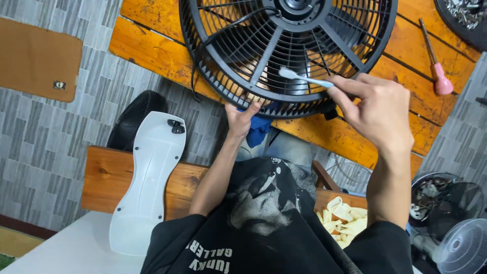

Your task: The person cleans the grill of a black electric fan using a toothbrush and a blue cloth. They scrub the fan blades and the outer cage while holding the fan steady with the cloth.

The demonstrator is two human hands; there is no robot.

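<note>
— Right hand (380,114): how was its grip set?

— Closed tight on the handle of a pale toothbrush (304,79), fingers curled round it. The brush stuck out to the left of the knuckles, its bristled head lying against the wires of the black fan grille (264,56).

— And the left hand (239,119)?

— Its grip was clamped on the grille's lower rim, fingertips hooked over the edge, with a crumpled blue cloth (258,129) just under the palm. So the grille sat above and between both hands, tilted toward the person.

— What was the grille like?

— Round, thin black ribs radiating from a hub, crossed by concentric rings. It rested on an orange wooden desk (152,48), scuffed and grainy.

— Anything farther out?

— A pink-handled tool (439,76) lay on the desk at the right. A smooth white plastic cover (147,187) stood at the left, on a wooden bench.
</note>
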